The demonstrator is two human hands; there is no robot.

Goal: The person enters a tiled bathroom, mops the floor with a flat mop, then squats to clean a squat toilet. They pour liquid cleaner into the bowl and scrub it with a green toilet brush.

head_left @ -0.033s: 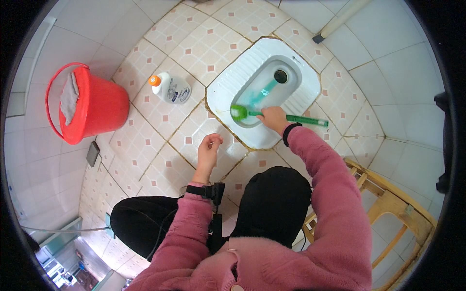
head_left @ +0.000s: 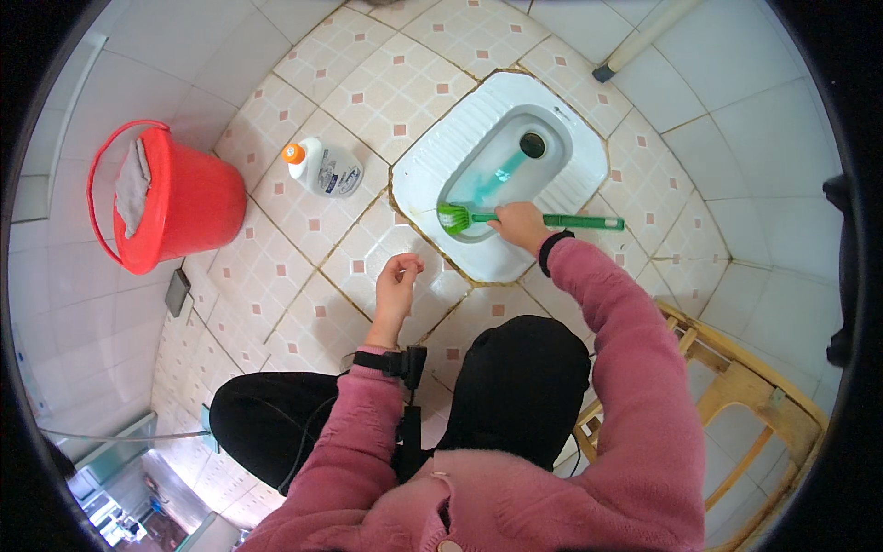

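My right hand (head_left: 521, 226) is wrapped round the handle of a green toilet brush (head_left: 575, 222). Its bristle head (head_left: 452, 219) meets the near-left rim of the bowl in a white squat toilet (head_left: 428, 184) set in the floor. Blue-green liquid (head_left: 497, 175) streaks the bowl toward the dark round drain (head_left: 532, 144). Over the tiles left of the toilet's near end, my left hand (head_left: 397, 287) hangs with its fingers curled in, and I see nothing in them. A white bottle with an orange cap (head_left: 326, 168) stands on the floor beyond it.
On the left is a red bucket (head_left: 198, 202) with a grey cloth (head_left: 133, 189) over its rim. A wooden chair (head_left: 745, 391) stands close at my right. A pale pole (head_left: 648, 37) with a dark tip reaches down at the far right. Tiled walls rise on both sides.
The brush has turned slightly in my right hand: its head sits a little nearer to me and its handle end a little farther off. My left hand looks unmoved.
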